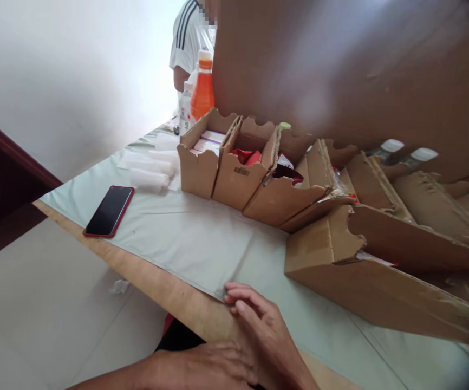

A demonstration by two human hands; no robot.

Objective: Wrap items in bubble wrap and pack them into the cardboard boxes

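My right hand (259, 325) lies at the near edge of the table, palm down. Its fingers are loosely bent and side by side, and the tips touch the edge of the pale green cloth (202, 244). It holds nothing that I can see. My left hand (214, 365) comes in from the lower left and lies partly under the right hand, so its fingers are hidden. The nearest cardboard box (332, 254) stands open just right of the hands.
A row of open cardboard boxes (234, 173) with red and white packs runs to the back. A big blurred cardboard sheet (340, 70) fills the upper right. A red-cased phone (109, 211), clear plastic cups (149, 176) and an orange bottle (202, 92) are on the left. A person in a white shirt (188, 38) stands behind.
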